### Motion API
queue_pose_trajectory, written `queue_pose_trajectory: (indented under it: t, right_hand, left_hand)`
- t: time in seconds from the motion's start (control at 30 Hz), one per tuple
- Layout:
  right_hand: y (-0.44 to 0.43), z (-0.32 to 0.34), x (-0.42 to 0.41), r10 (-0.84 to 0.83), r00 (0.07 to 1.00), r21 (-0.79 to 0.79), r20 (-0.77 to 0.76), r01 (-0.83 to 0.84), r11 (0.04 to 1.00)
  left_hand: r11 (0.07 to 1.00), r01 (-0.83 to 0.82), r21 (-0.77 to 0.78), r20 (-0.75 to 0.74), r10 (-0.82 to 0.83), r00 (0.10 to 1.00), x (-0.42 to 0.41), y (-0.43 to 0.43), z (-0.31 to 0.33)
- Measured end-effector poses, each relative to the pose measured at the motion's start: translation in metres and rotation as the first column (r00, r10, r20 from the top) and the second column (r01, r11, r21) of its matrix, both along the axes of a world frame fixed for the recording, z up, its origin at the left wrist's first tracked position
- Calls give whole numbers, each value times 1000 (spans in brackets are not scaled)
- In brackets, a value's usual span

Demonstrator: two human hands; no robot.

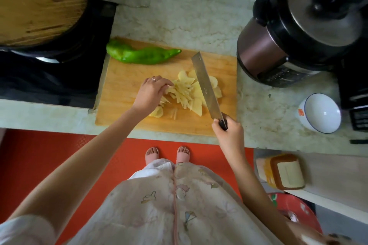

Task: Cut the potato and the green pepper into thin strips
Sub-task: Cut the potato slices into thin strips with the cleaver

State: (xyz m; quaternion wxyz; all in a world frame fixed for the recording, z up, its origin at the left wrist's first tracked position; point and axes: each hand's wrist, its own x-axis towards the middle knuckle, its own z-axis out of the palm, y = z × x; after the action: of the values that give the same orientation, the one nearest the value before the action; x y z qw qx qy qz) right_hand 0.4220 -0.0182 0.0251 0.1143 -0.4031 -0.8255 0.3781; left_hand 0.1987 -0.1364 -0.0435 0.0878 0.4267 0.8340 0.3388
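Potato (189, 93), sliced and partly in strips, lies mid cutting board (123, 93); the left hand (151, 93) touches its left edge with curled fingertips, grip uncertain. Right hand (229, 134) clasps the cleaver (207, 87), blade over the slices.

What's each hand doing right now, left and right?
Left hand: fingers curled onto the potato strips; whether it grips or just presses them cannot be told.
Right hand: closed round the knife handle.
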Motion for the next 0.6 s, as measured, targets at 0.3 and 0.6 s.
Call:
queue_pose_trajectory:
  t: [0.3, 0.6]
  right_hand:
    - [-5, 3, -3, 16, 1000, -103, -7, -17, 995]
    - [-19, -3, -19, 93, 993, -110, 75, -84, 990]
  left_hand:
    - [938, -321, 128, 353, 260, 899, -4, -13, 15]
    - [927, -356, -118, 410, 372, 833, -27, -81, 1]
